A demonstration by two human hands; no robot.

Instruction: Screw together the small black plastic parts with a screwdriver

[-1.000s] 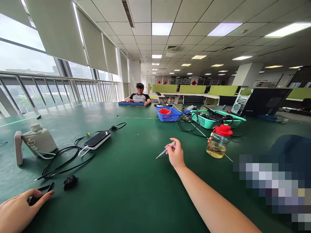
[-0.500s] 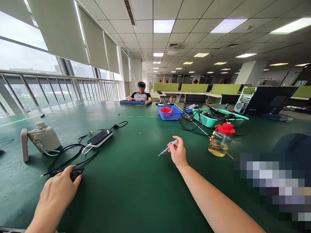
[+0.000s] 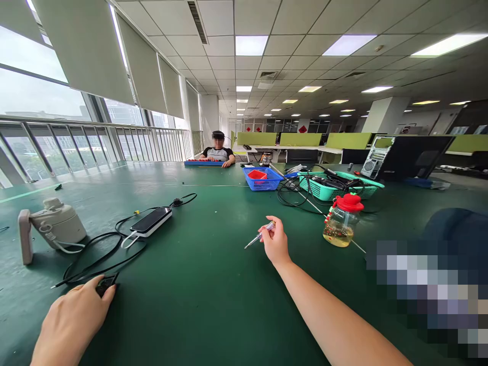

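My left hand (image 3: pixel 70 323) is closed around a small black object (image 3: pixel 105 285) at the lower left, low over the green table (image 3: pixel 213 305). Fingers cover most of that object; its flat edge and a corner show. My right hand (image 3: pixel 277 245) grips a slim screwdriver (image 3: pixel 252 242) with a clear handle, its metal tip angled down to the left. Both hands are well apart. Beyond my left hand lie a looped black cable (image 3: pixel 102 249) and a white-edged device with a dark top (image 3: pixel 151 221).
A beige bottle (image 3: pixel 59 223) stands at left. On the right are a red-lidded jar (image 3: pixel 342 226), a blue basket (image 3: pixel 263 184) and a green basket (image 3: pixel 324 192) full of cables. Across the table sits a person (image 3: pixel 217 152) behind a blue tray (image 3: pixel 206 163). A blurred patch covers the lower right.
The whole view has shifted slightly, with things now a little further left. My left hand has moved left and nearer with the black object, which looks turned somewhat. The right hand still holds the screwdriver.
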